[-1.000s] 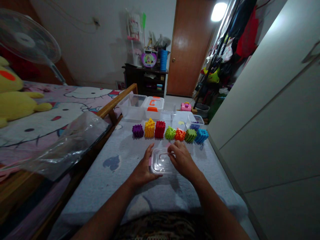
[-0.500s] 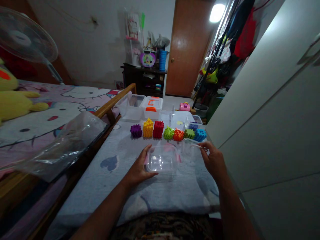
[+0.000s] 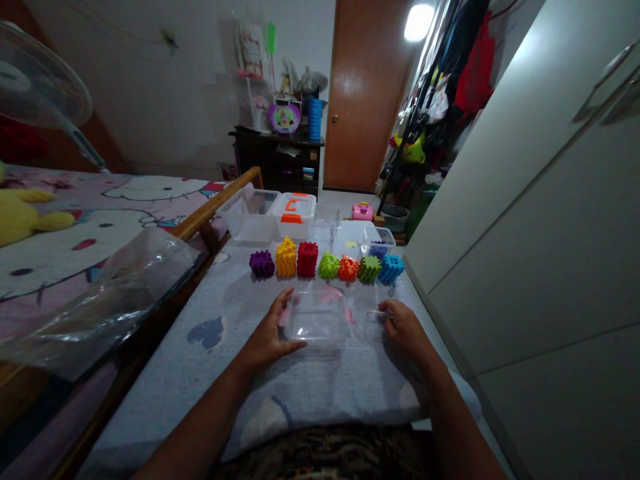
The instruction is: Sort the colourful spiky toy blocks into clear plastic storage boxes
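L hand: grip wide, thumb at near corner, fingers round L end of clear tub. Tub upright on cloth-covered worktop, in front of block row, nothing seen inside. R hand: grip narrow, fingertips on edge of clear lid, just R of tub. Can't tell if lid is flat on cloth or held slightly off.

Risks (my judgement):
1. Lid see-thru, low contrast vs cloth; easy to misjudge its edge, so could snag tub's R pink clip or slip, being held at one edge only.
2. Tub looks light; L hand steadies one end only, so a knock at R end could swivel it.
3. Lid pushed fwd could bump olive block or blue block; both stand close behind.
4. Soft cloth may ruck under a sliding lid.
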